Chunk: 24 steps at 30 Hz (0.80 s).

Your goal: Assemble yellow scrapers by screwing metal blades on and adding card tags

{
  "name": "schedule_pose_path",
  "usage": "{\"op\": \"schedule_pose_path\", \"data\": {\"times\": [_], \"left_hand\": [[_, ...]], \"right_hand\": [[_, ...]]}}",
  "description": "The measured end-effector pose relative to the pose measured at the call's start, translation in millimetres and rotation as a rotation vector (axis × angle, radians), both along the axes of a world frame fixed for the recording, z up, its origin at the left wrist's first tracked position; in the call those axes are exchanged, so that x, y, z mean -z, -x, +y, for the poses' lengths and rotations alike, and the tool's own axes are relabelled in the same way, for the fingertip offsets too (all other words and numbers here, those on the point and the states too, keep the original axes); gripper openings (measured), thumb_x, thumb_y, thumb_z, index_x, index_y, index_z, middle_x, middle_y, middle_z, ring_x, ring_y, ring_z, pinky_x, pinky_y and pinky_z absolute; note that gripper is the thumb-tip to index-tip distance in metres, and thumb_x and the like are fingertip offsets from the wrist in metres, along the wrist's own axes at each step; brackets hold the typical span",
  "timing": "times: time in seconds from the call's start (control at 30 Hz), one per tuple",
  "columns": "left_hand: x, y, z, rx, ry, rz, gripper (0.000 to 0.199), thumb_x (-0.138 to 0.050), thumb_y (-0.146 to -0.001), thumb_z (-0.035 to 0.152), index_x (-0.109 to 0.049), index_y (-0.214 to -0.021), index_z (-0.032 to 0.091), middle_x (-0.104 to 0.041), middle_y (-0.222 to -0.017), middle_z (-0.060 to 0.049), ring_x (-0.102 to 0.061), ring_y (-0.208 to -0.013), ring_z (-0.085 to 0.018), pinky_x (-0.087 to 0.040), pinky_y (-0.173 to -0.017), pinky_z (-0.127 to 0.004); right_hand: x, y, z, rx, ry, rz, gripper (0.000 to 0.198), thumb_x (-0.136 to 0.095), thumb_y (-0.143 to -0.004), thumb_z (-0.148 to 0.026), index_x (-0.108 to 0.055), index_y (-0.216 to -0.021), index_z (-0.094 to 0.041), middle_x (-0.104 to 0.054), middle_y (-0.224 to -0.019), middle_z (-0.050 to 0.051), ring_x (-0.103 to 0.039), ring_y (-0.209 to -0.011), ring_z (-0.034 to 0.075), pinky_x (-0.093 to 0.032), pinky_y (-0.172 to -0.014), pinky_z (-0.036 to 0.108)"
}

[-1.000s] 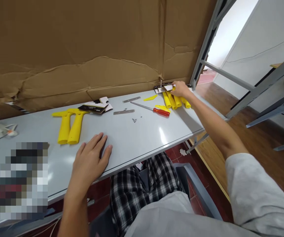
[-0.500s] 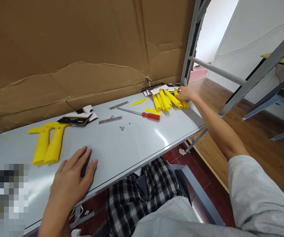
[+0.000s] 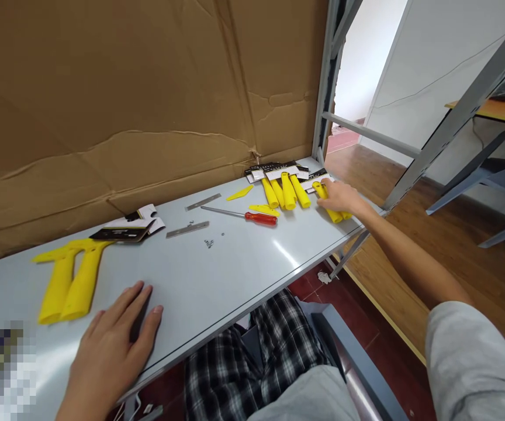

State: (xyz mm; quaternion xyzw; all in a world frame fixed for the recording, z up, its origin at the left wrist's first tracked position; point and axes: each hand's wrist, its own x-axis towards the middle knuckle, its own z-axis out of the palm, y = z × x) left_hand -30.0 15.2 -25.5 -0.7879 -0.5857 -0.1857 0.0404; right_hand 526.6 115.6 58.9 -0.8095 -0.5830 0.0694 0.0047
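Observation:
My left hand [image 3: 111,345] rests flat on the table near its front edge, fingers spread and nothing in them. Beyond it lie two yellow scraper-like tools [image 3: 79,279] with hollow handles and a printed card [image 3: 127,227] at their upper end. At the table's right end, my right hand [image 3: 342,197] has its fingers closed around a yellow handle [image 3: 332,211], with another partly hidden beneath the hand. A printed card [image 3: 318,179] lies behind these. Just left of that hand, several more yellow handles [image 3: 288,193] lie side by side with cards over their ends.
A red-handled screwdriver [image 3: 260,218] lies mid-table beside two flat metal blades [image 3: 187,229] and two loose yellow pieces [image 3: 239,193]. Small screws [image 3: 209,243] are scattered nearby. A cardboard sheet [image 3: 147,93] stands along the back; a metal frame [image 3: 327,88] rises at the right end.
My right hand has drawn a yellow handle and its card rightward and nearer, away from the other handles. My left hand stays flat on the table. The view has shifted slightly.

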Motion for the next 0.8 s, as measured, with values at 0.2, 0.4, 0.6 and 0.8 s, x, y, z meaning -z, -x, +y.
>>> {"op": "schedule_pose_path", "data": {"times": [0.2,0.4,0.6,0.8], "left_hand": [[-1.3,0,-1,-0.002,0.024,-0.014,0.068,-0.034,-0.106,0.057,-0.063,-0.147,0.011,-0.058,-0.161,-0.019,-0.052,-0.152,-0.042,-0.040,-0.127,-0.063],[-7.6,-4,-4,-0.014,0.058,-0.022,0.060,-0.037,-0.106,0.053,-0.059,-0.147,0.016,-0.056,-0.162,-0.020,-0.050,-0.153,-0.042,-0.038,-0.129,-0.062],[-11.2,-7,-5,-0.006,0.055,-0.013,0.063,-0.035,-0.106,0.055,-0.060,-0.147,0.014,-0.056,-0.162,-0.021,-0.050,-0.152,-0.043,-0.039,-0.128,-0.063],[-11.9,-8,-5,-0.018,0.062,0.001,0.069,-0.033,-0.107,0.055,-0.062,-0.146,0.006,-0.056,-0.161,-0.023,-0.050,-0.153,-0.044,-0.038,-0.129,-0.062]], "right_hand": [[6,8,-6,-0.036,-0.073,0.090,0.081,-0.058,-0.090,-0.058,-0.044,-0.160,-0.020,-0.063,-0.133,0.019,-0.066,-0.115,0.027,-0.052,-0.101,0.036],[-3,-46,-4,0.064,-0.140,0.225,0.076,-0.057,-0.090,-0.057,-0.048,-0.159,-0.028,-0.066,-0.133,0.012,-0.067,-0.109,0.024,-0.054,-0.100,0.037],[-13,-78,-1,0.121,-0.223,0.331,0.078,-0.058,-0.090,-0.056,-0.049,-0.159,-0.022,-0.062,-0.142,0.014,-0.065,-0.100,0.018,-0.055,-0.090,0.031],[-6,-51,8,0.043,-0.076,0.189,0.074,-0.061,-0.090,-0.055,-0.050,-0.157,-0.026,-0.063,-0.141,0.013,-0.065,-0.119,0.025,-0.054,-0.108,0.039]]}}
